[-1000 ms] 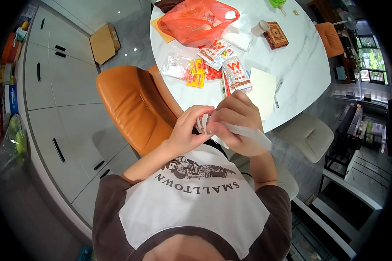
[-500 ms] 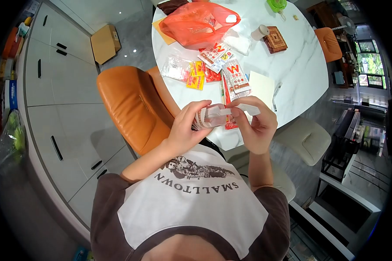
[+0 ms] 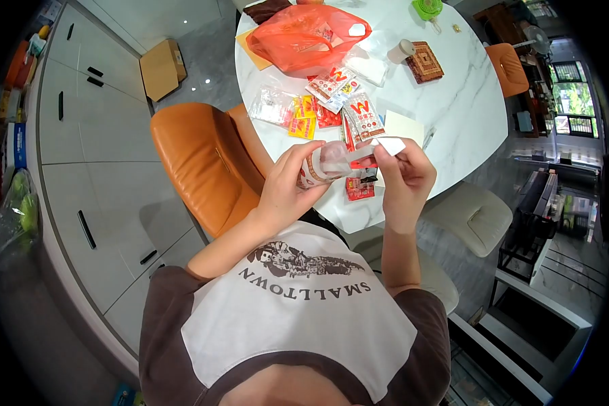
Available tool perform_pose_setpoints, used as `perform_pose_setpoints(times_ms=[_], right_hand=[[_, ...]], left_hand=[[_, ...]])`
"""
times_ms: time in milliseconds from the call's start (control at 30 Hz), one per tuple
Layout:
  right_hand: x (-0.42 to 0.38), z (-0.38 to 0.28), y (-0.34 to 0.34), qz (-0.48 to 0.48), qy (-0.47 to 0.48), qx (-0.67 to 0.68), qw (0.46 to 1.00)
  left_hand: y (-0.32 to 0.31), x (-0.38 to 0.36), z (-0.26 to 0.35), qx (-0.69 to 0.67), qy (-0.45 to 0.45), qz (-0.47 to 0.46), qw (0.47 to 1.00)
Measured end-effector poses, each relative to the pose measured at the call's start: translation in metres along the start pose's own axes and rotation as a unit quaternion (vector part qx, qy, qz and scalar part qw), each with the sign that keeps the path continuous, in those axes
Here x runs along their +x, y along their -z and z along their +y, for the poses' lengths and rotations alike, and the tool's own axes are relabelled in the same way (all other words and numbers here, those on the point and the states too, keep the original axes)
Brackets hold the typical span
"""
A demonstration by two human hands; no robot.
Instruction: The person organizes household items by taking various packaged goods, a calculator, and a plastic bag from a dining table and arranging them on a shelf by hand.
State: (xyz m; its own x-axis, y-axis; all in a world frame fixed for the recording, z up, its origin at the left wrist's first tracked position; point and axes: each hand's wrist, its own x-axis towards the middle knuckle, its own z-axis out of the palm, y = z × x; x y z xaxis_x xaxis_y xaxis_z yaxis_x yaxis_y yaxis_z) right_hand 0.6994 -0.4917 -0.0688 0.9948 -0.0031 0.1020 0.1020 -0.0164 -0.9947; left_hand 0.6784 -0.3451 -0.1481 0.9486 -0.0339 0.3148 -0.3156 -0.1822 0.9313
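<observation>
Gripping a clear plastic packet (image 3: 326, 164) from its left end, the left hand (image 3: 285, 193) is seen curled, with fingers wrapped round the packet's printed lower part. The right hand (image 3: 402, 177) is closed in a pinch on a white strip (image 3: 384, 146) at the packet's right end, thumb and forefinger pressed together on it. The packet is held level between both hands, raised above the near edge of the tabletop (image 3: 453, 101) and in front of the person's chest. What the packet contains cannot be made out.

Lying on the tabletop just behind the hands, a spread of red and yellow sachets (image 3: 331, 108) is noted, with one small red sachet (image 3: 360, 189) directly below the held packet. A cream sheet of paper (image 3: 406, 126) lies just beside the right hand. Further back, an orange-red plastic bag (image 3: 304, 34) is observed, with a small roll of tape (image 3: 404, 49) and a woven brown coaster (image 3: 423, 61) to its right. An orange chair (image 3: 203, 162) stands against the tabletop on the left side, and white cabinets (image 3: 88, 135) run beyond it.
</observation>
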Motion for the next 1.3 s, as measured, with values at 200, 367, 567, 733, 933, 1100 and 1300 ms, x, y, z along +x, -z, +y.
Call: perform_pose_setpoints(times_ms=[200,367,567,733,933,1100,1300], right_hand=[[0.005,-0.003,-0.002,0.001,-0.048,0.063,0.997],[0.004,-0.003,0.003,-0.055,-0.082,0.073,0.992],[-0.016,-0.031,0.000,-0.015,0.137,-0.170,0.976],[-0.009,-0.044,-0.009,-0.112,0.273,-0.284,0.912],[-0.017,-0.040,0.000,-0.062,0.380,-0.276,0.881],[-0.018,-0.034,0.000,-0.115,0.433,-0.241,0.861],[-0.016,-0.029,-0.002,-0.121,0.427,-0.198,0.874]], left_hand=[[0.002,0.001,0.000,0.023,-0.008,0.009,1.000],[0.010,0.003,-0.003,0.089,-0.064,-0.011,0.994],[0.012,0.000,-0.008,0.072,-0.130,-0.004,0.989],[0.010,0.002,-0.008,0.055,-0.215,0.030,0.975],[0.009,0.000,-0.009,0.032,-0.263,0.041,0.963],[0.009,0.001,-0.007,0.031,-0.302,0.051,0.951],[0.010,-0.002,-0.010,0.058,-0.307,0.040,0.949]])
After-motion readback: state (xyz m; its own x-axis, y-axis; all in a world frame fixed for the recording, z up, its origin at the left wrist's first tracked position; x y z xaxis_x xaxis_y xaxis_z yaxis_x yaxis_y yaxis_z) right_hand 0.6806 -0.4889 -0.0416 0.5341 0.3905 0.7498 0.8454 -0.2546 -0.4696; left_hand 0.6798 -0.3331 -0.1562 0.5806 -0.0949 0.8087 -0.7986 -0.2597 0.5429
